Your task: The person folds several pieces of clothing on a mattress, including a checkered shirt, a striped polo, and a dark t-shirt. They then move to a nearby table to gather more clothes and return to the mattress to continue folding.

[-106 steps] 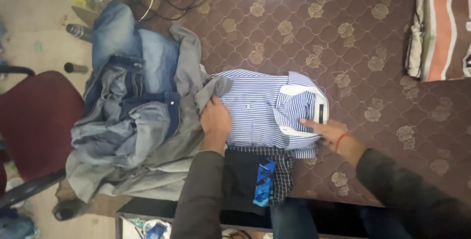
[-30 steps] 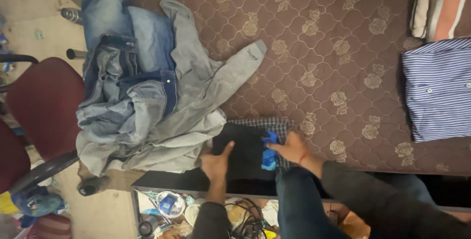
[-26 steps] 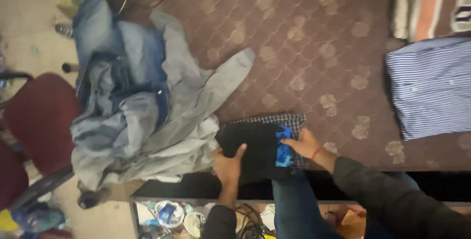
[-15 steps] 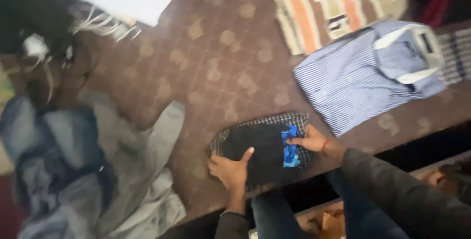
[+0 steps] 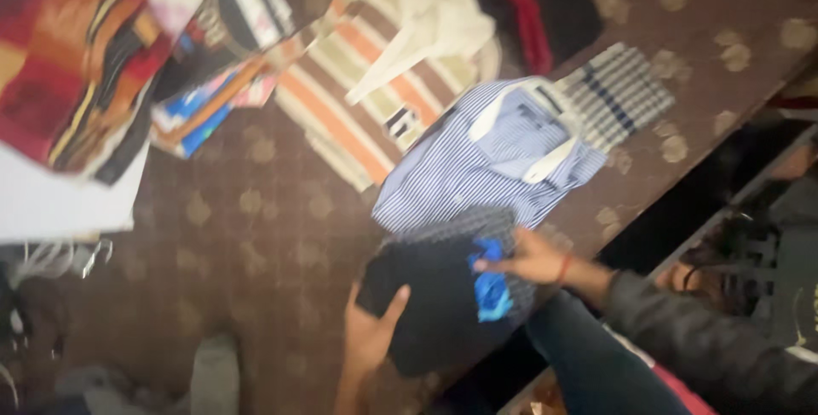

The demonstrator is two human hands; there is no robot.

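Note:
A folded dark garment (image 5: 430, 291) with a bright blue tag (image 5: 492, 283) lies on top of a checked cloth (image 5: 477, 227), on the brown patterned mattress (image 5: 256, 236). My left hand (image 5: 368, 334) grips its near left edge. My right hand (image 5: 532, 257), with a red thread at the wrist, holds its right side by the blue tag. The stack touches the near edge of a folded blue-and-white striped shirt (image 5: 486, 159). The view is blurred.
Behind the shirt lie an orange and beige striped cloth (image 5: 358, 100), a folded checked cloth (image 5: 618, 91) and a cream garment (image 5: 434, 19). A multicoloured blanket (image 5: 77, 48) and white sheet (image 5: 60, 202) sit at the far left. Grey clothing (image 5: 213, 372) lies at the lower left.
The view has swung right. Both hands have carried the dark folded stack across the mattress until it meets the striped shirt. The denim pile has left the view.

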